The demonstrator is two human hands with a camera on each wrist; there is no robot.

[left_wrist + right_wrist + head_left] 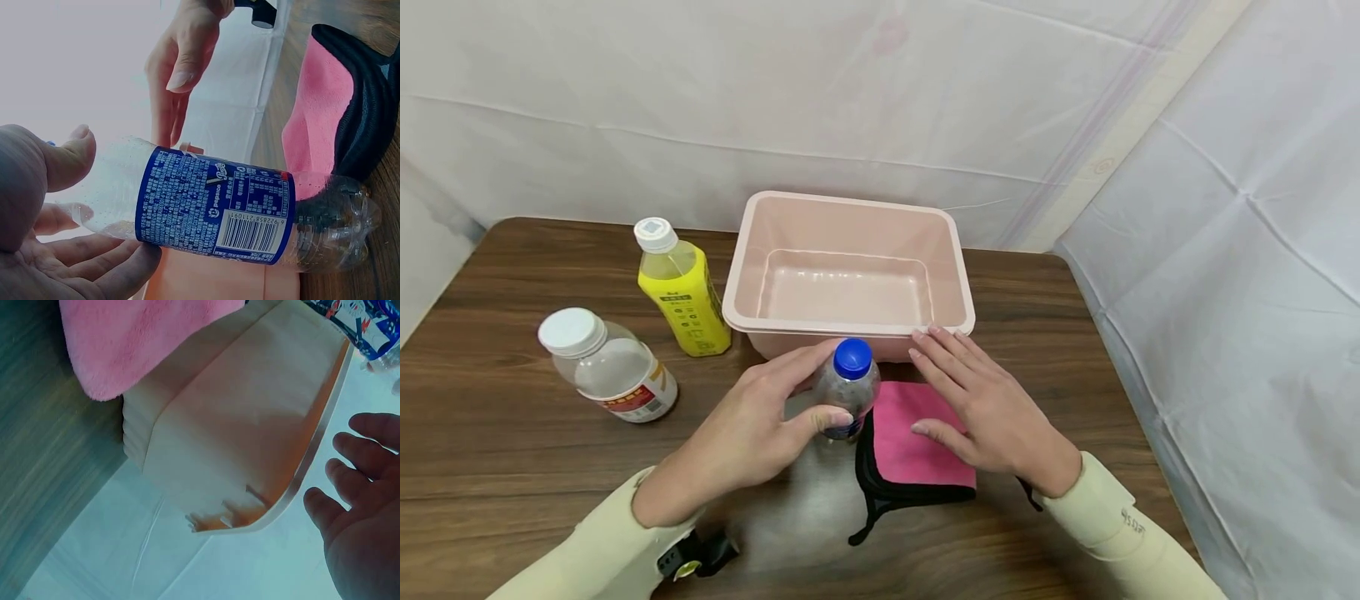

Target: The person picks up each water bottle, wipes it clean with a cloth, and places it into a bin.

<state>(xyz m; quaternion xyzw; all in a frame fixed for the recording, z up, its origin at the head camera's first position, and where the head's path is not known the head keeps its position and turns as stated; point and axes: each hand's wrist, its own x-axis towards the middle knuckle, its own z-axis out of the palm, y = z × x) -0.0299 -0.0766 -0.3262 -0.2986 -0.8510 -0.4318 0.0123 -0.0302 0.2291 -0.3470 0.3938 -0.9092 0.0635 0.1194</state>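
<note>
In the head view, my left hand [756,425] grips a clear plastic bottle [842,392] with a blue cap, thumb on its near side and fingers round the far side. The bottle is upright, close in front of the pink basin [850,325]. Its blue label [215,209] carries a barcode in the left wrist view. My right hand [985,400] is spread with fingers straight and holds nothing. Its fingertips overlap the basin's front right rim in the head view, over a pink cloth [917,442] with black edging.
Left of the basin stands a yellow-labelled bottle [688,300] with a white cap. Nearer on that side is a wide clear bottle [617,371], also white-capped. White sheeting [820,92] hangs behind the wooden table [482,400] and on the right.
</note>
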